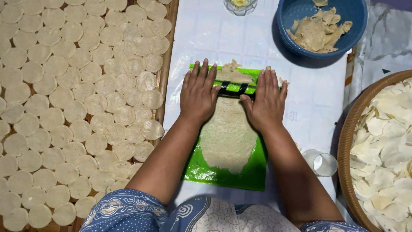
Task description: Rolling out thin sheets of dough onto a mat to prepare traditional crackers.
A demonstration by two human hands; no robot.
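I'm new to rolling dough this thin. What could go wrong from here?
The dough sheet already nears the green sheet's edge; more rolling may push it off. Both hands, left hand and right hand, press the roller, which might tear the ragged far end. The clear cup sits near the right forearm.

My hands (pixel 231 96) rest on the green-and-black roller (pixel 235 89) atop flattened beige dough (pixel 227 137); left lies the woven tray of dough discs (pixel 77 107), behind-right the blue plastic bowl (pixel 322 25).
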